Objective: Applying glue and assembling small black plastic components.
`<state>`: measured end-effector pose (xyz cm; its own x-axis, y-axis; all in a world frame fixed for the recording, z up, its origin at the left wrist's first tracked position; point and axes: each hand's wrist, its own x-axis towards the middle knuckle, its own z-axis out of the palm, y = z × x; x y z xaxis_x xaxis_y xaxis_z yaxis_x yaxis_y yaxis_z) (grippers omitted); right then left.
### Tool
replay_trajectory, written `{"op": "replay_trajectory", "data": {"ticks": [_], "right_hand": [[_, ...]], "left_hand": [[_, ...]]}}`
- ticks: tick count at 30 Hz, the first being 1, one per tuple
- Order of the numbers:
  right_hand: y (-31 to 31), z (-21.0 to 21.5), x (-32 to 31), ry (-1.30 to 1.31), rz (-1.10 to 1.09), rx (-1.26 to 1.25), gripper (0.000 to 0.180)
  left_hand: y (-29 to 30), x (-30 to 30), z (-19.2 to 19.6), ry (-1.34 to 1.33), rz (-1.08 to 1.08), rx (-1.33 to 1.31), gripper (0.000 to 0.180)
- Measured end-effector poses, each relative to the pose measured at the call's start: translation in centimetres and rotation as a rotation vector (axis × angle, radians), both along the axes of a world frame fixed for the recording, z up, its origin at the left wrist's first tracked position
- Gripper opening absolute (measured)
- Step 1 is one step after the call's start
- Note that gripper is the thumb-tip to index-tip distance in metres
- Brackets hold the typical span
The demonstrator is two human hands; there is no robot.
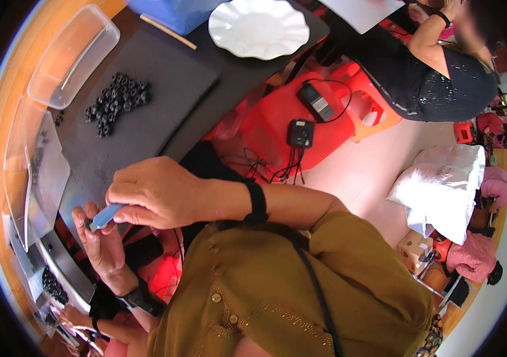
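Observation:
My right hand is closed round a slim blue tool; most of it is hidden by the hand, so its kind is unclear. The tool's end meets the fingertips of my left hand. My left thumb and fingers pinch a small dark piece there, too small to make out. Beyond my hands, a heap of small black ring-like parts lies on a dark mat. Both of my wrists wear black bands.
Clear plastic trays line the table's left side. A white scalloped plate and a blue bin stand at the back. A red stool bears a black device with cables. Other people sit nearby; a white sack is on the right.

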<state>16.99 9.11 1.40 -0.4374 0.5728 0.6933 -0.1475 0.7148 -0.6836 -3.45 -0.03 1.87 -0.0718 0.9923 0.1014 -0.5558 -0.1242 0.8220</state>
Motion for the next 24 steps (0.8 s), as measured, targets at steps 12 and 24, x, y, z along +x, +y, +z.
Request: {"op": "replay_trajectory", "data": {"ticks": [12, 24], "right_hand": [[0.1, 0.6, -0.1, -0.006, 0.054, -0.058, 0.02], [0.0, 0.4, 0.0, 0.055, 0.071, -0.061, 0.019]], "left_hand": [[0.3, 0.0, 0.1, -0.065, -0.001, -0.01, 0.036], [0.2, 0.7, 0.8, -0.015, 0.033, -0.029, 0.041]]}}
